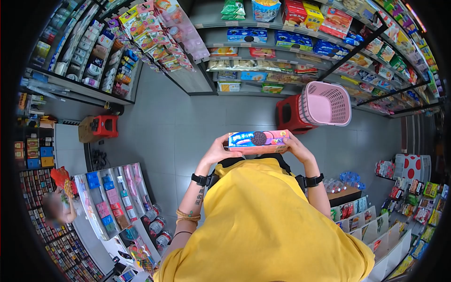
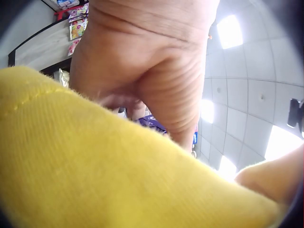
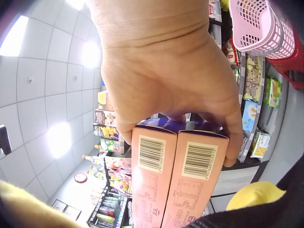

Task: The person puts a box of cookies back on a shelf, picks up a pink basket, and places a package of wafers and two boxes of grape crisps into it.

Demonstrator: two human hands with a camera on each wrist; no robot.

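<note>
A pink and blue Oreo cookie box (image 1: pixel 257 139) is held level in front of the yellow shirt in the head view. The right wrist view shows two such cookie boxes (image 3: pixel 151 175) side by side, barcodes on their pink faces. My left hand (image 1: pixel 217 150) grips the left end, and my right hand (image 1: pixel 298 148) holds the right end, thumb and fingers spanning both boxes. In the left wrist view the left hand (image 2: pixel 142 61) hides most of what it grips, and yellow cloth covers the lower part.
A pink basket (image 1: pixel 329 105) sits on a red stool (image 1: pixel 292 115) ahead on the right. Snack shelves (image 1: pixel 268 49) line the far side. Another red stool (image 1: pixel 108 126) and a display counter (image 1: pixel 110 199) stand left, where another person (image 1: pixel 58 209) is. White racks (image 1: pixel 376 230) are at lower right.
</note>
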